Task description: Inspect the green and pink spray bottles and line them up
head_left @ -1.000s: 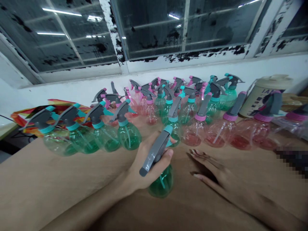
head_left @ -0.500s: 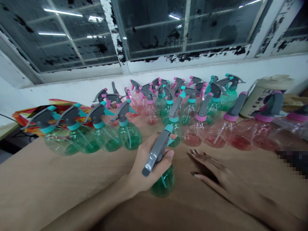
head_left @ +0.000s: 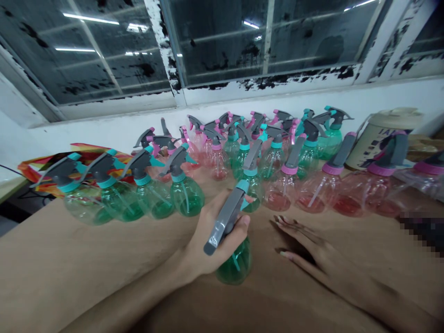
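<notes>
My left hand [head_left: 208, 240] is wrapped round the neck of a green spray bottle [head_left: 236, 266], whose grey and teal trigger head shows above my fingers. The bottle stands on the wooden table [head_left: 121, 268], its nozzle pointing away from me. To the right, my right hand [head_left: 312, 249] rests on the tabletop with fingers stretched out and holds nothing. Just beyond the held bottle is another green spray bottle [head_left: 251, 185]. A pink spray bottle [head_left: 279, 194] stands beyond my right fingertips.
Several green spray bottles [head_left: 187, 194] line the left side, and several pink ones [head_left: 315, 196] the right. More bottles crowd behind them. A beige canister [head_left: 381, 134] stands at the back right. Bright wrapping [head_left: 90, 150] lies at the back left. A window [head_left: 270, 41] closes off the rear.
</notes>
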The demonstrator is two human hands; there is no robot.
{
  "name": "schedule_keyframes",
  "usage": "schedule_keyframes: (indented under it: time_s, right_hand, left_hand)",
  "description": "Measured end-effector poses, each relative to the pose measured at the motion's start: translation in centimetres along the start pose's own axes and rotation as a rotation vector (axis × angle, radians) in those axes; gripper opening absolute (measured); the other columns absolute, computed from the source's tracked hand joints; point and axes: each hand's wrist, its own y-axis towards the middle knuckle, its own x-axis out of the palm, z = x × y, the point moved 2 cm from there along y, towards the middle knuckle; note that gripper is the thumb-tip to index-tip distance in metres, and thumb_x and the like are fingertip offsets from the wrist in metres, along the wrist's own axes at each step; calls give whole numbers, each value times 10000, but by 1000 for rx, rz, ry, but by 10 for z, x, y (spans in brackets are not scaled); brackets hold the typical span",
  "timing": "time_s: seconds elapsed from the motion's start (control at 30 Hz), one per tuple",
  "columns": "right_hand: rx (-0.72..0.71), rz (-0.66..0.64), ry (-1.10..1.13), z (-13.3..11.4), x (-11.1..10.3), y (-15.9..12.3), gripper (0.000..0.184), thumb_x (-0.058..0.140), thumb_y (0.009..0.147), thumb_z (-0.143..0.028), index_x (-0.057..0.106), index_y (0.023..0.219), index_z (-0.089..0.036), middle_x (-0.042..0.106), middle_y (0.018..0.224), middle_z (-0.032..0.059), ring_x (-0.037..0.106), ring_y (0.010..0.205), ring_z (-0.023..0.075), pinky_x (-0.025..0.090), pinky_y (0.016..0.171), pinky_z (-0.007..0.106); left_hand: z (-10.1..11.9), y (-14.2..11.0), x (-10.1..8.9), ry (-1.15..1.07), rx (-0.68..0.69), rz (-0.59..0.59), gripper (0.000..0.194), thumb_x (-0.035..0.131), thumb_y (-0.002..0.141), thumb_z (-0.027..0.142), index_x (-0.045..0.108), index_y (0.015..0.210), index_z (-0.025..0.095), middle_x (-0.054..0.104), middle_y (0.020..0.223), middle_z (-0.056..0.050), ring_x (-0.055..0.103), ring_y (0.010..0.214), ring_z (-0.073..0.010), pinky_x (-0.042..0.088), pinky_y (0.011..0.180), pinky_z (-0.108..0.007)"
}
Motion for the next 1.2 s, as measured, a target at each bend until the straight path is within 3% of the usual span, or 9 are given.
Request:
schedule_keyframes:
  time_s: [0.37,0.5,0.63,0.97,1.07,1.13,1.2]
  right_hand:
    - [-10,27,21,0,2,0,574,462,893,-410,268,1424,-309,422,1422,18,394,1286,235,373,1044,461]
    - [-9,26,20,2,3,-1,579,464,891,-412,264,1425,-311,420,1423,19,395,1285,241,372,1041,469]
    - [-10,23,6,2,4,-1,564,458,894,-417,285,1418,-298,417,1426,21,382,1294,231,358,1053,461]
    - [-3,2,18,0,1,2,574,446,892,-462,295,1417,-284,407,1431,40,371,1300,242,337,1059,475]
    - [4,4,35,-1,0,3,569,439,894,-470,309,1412,-272,425,1418,54,383,1292,244,337,1056,480]
    - [16,-15,37,-2,-1,4,574,434,892,-483,322,1408,-257,425,1418,60,375,1298,241,326,1064,473]
    - [24,-27,34,-2,-1,4,577,434,888,-492,340,1402,-247,421,1420,62,367,1303,242,310,1074,469]
  left_hand:
    - [-1,1,-2,17,27,-8,53,464,857,240,510,878,227,588,713,6,583,600,-138,488,538,-236]
    - [-2,1,-1,12,48,10,154,472,849,268,539,978,216,574,693,10,543,552,-133,512,584,-271]
    - [1,2,-1,26,60,14,261,484,845,277,545,1085,194,604,791,-19,582,671,-157,518,715,-314]
    - [3,-1,-3,101,21,72,309,501,822,379,549,1081,217,532,672,2,517,605,-177,468,572,-311]
    - [-3,-6,-2,174,-20,117,231,518,801,433,534,912,231,499,647,15,498,580,-172,447,538,-302]
    - [-7,-11,0,226,-42,117,223,553,778,442,491,783,228,505,666,11,522,621,-183,467,588,-323]
    - [-9,-17,1,248,-41,94,215,576,772,417,484,773,222,542,724,-1,557,694,-201,488,668,-354]
